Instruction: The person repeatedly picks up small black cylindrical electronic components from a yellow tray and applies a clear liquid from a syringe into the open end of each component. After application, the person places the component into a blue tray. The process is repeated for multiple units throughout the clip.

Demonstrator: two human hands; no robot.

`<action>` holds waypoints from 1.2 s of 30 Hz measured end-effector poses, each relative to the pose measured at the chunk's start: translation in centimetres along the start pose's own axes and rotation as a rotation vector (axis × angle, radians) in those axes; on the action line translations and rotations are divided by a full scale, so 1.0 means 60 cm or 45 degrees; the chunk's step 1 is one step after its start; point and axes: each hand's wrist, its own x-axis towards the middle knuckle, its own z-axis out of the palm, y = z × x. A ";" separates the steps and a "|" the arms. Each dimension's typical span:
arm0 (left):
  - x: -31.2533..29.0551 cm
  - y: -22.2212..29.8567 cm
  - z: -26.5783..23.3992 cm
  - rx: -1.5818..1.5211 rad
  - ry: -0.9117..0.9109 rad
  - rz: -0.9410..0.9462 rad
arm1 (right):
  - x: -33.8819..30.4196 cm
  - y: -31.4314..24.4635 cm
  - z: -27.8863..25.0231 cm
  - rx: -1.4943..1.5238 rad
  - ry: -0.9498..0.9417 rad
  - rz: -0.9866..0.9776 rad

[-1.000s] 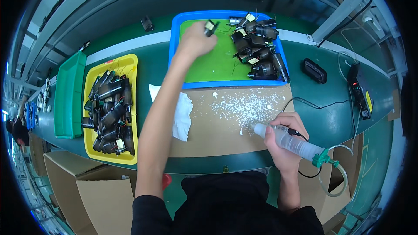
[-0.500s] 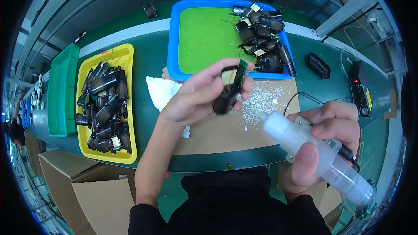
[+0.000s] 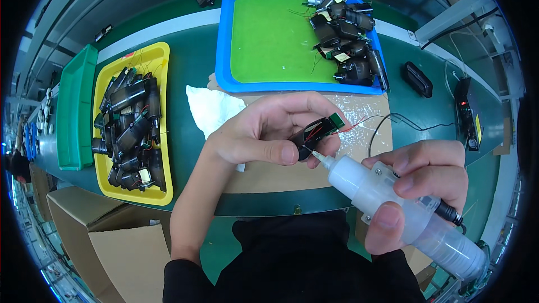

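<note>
Over the bench's near edge, the left hand (image 3: 264, 132) pinches a small black motor (image 3: 315, 132) steady, tilted so the syringe (image 3: 393, 199) gripped in the right hand (image 3: 418, 188) meets it nozzle-first.

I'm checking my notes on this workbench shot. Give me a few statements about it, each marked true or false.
1. The left hand holds a small black part. True.
2. The right hand holds a screwdriver. False: it grips a translucent dispenser whose nozzle tip meets the part.
3. The yellow tray is full of dark parts. True.
4. The blue tray is packed from edge to edge. False: its parts sit in a pile at the right side, with most of the green mat bare.
5. A white cloth lies on the table between the trays. True.
</note>
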 end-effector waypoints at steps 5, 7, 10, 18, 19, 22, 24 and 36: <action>0.007 -0.002 -0.003 0.025 -0.065 -0.018 | 0.003 0.008 -0.002 0.001 -0.032 -0.061; 0.008 -0.002 -0.003 0.057 -0.085 -0.009 | 0.009 0.010 -0.008 -0.014 -0.110 -0.096; 0.007 0.002 -0.002 0.104 -0.103 -0.021 | 0.020 0.008 -0.027 -0.061 -0.278 -0.130; 0.013 -0.008 -0.013 0.096 -0.220 0.083 | 0.010 -0.004 -0.020 -0.071 -0.208 -0.041; 0.013 -0.009 -0.015 0.095 -0.242 0.088 | 0.011 -0.005 -0.021 -0.069 -0.222 -0.032; 0.011 -0.013 -0.018 0.068 -0.274 0.068 | 0.016 -0.007 -0.026 -0.053 -0.274 -0.023; 0.010 -0.010 -0.013 0.036 -0.232 0.055 | 0.015 -0.003 -0.025 -0.030 -0.262 -0.039; 0.009 -0.009 -0.016 0.025 -0.262 0.048 | 0.014 -0.003 -0.021 -0.016 -0.238 -0.040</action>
